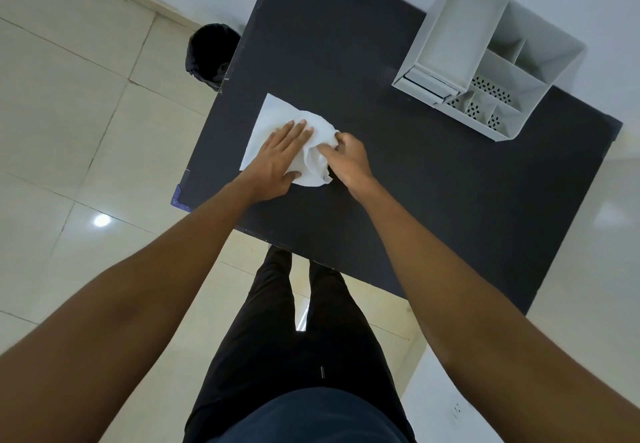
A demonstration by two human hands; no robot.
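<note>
A white cloth [273,120] lies on the black table [433,200], flat at its left part and bunched up at its right. My left hand [280,158] presses flat on the cloth with straight fingers. My right hand [348,158] pinches the crumpled right edge of the cloth between thumb and fingers.
A white plastic organizer [491,58] with several compartments stands at the table's far right corner. A black bin [209,55] sits on the tiled floor beside the table's left edge. A wall runs behind the table. My legs stand at the near edge.
</note>
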